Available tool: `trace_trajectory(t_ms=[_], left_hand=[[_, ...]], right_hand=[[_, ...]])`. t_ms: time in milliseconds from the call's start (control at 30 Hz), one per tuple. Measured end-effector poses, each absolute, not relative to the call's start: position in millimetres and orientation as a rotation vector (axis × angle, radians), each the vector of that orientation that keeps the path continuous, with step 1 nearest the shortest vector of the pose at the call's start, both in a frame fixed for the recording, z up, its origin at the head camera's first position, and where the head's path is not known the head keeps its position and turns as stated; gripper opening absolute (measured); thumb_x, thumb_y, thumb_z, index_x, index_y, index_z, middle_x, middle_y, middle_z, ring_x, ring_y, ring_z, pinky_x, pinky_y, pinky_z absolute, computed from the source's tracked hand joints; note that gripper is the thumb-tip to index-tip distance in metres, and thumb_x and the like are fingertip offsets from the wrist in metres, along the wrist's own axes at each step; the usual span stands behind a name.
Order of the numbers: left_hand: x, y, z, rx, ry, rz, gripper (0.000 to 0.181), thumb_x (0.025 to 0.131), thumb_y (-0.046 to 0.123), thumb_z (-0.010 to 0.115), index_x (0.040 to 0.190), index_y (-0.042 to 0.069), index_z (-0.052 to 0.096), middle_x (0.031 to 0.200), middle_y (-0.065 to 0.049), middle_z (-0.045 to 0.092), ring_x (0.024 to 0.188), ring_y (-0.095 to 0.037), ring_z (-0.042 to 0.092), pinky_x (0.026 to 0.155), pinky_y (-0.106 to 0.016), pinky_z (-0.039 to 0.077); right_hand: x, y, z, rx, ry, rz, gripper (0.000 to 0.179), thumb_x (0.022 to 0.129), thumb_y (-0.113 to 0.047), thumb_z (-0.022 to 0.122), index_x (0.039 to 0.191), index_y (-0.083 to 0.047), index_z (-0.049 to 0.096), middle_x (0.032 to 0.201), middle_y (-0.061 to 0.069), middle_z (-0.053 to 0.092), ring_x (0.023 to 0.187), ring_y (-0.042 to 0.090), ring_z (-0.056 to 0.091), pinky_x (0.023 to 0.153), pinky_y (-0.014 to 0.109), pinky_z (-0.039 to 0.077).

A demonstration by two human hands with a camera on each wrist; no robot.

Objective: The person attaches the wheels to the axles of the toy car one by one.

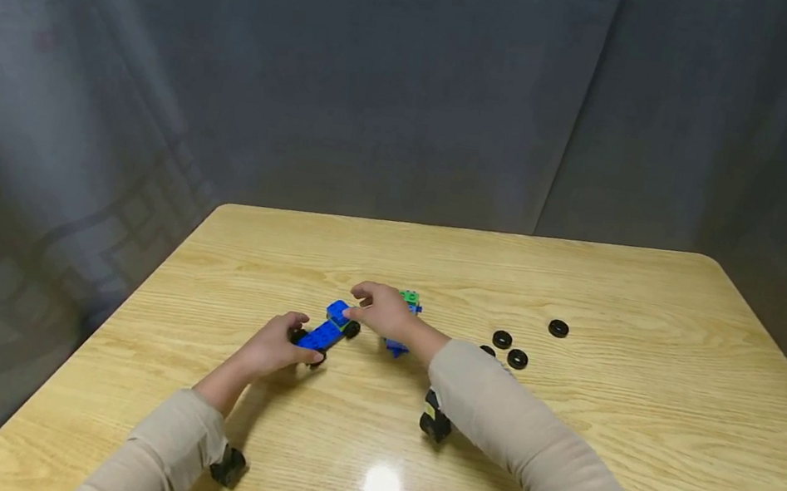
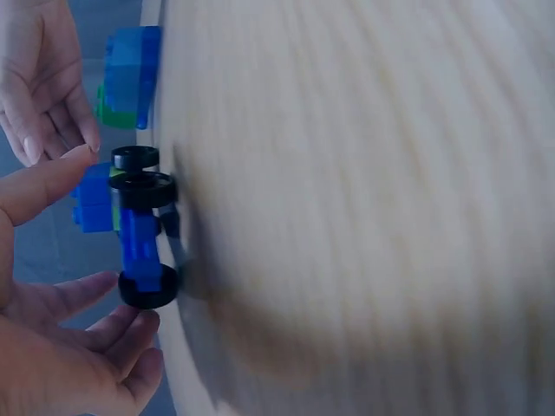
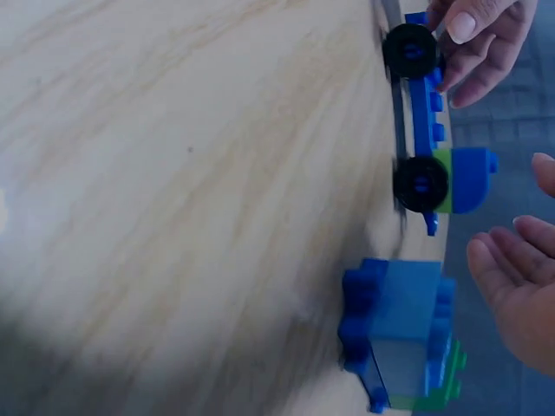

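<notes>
A small blue toy truck (image 1: 322,337) with black wheels stands on the table, its blue cab (image 3: 470,179) over a green layer. My left hand (image 1: 277,345) is around its rear end, thumb and fingers relaxed on either side of the rear wheels (image 2: 147,286). The fingertips lie right at one wheel. Beyond the cab, my right hand (image 1: 382,311) hovers with fingers spread; both wrist views show a gap between it and the truck. Below and beside that hand stands a blue and green block build (image 3: 403,321), partly hidden by it in the head view.
Several loose black wheels lie right of the hands, among them one wheel (image 1: 517,358) and a farther one (image 1: 559,328); the right sleeve (image 1: 492,402) partly covers another. The wooden table (image 1: 655,316) ends at a grey curtain (image 1: 401,87).
</notes>
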State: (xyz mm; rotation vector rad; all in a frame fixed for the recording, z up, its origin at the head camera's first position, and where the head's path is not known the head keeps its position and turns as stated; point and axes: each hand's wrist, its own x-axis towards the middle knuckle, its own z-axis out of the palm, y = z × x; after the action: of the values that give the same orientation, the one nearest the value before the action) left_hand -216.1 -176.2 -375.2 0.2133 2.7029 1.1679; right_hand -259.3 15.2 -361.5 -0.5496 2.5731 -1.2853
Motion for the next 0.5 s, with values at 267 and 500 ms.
trace_trajectory(t_ms=[267,500], left_hand=[[-217.1,-172.9,-360.2,0.22,2.722,1.155,0.067,0.075,0.017,0.067,0.129,-0.003,0.031,0.127,-0.024,0.032,0.116,-0.038,0.029,0.088,-0.051,0.031],[-218.7,-163.4,-347.3,0.276,2.728,1.234,0.071,0.075,0.015,0.066,0.132,0.001,0.025,0.129,-0.021,0.029,0.117,-0.037,0.029,0.089,-0.049,0.032]], right_hand=[[-254.3,32.8,-350.7,-0.576,2.59,-1.353,0.043,0.082,-0.02,0.059,0.12,-0.002,0.048,0.117,0.01,0.05,0.102,0.021,0.048,0.081,0.03,0.042],[-245.9,52.5,-340.4,-0.575,2.603,-1.389,0.041,0.083,-0.021,0.058,0.12,-0.005,0.049,0.117,0.009,0.05,0.102,0.02,0.048,0.081,0.031,0.042]])
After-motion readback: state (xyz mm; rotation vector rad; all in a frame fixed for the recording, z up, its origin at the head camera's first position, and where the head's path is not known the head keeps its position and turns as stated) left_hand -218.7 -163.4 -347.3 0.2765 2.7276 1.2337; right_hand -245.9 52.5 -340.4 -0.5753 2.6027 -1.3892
